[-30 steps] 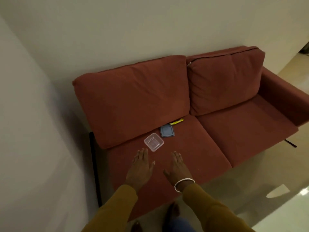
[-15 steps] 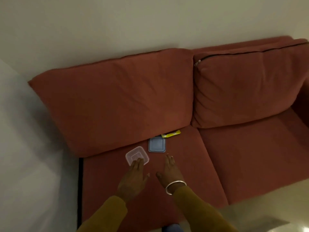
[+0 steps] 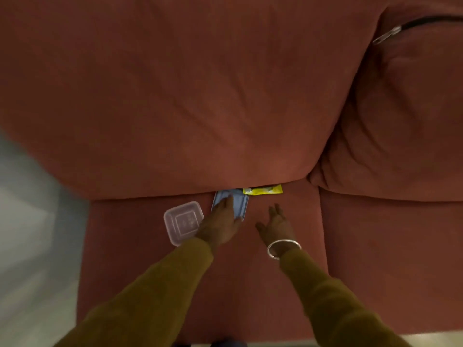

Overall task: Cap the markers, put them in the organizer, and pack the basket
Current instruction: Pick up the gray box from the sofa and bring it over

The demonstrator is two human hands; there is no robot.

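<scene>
A: Report finger state, left hand (image 3: pixel 220 225).

B: Fingers extended and laid flat on the blue lid (image 3: pixel 240 205). They press on its surface; no grip around it is visible. The thumb side is hidden under the hand.

A: Right hand (image 3: pixel 275 225)?

B: Fingers spread apart, palm turned inward, holding nothing. It hovers over the seat cushion (image 3: pixel 200 284), just right of the lid. A silver bangle (image 3: pixel 283 247) sits on the wrist. Both arms wear mustard sleeves (image 3: pixel 160 291).

A: Location of task items?

B: The lid lies flat on the seat, its far edge tucked under the back cushion (image 3: pixel 188 96). A clear square container (image 3: pixel 183 222) rests just left of the lid, beside the left wrist. A yellow packet (image 3: pixel 265 189) lies at the seam right of the lid, partly under the back cushion. Whether it is a marker pack cannot be determined.

A: Surroundings?

B: A second back cushion (image 3: pixel 400 108) with a zipper pull (image 3: pixel 385 36) stands at right.
</scene>
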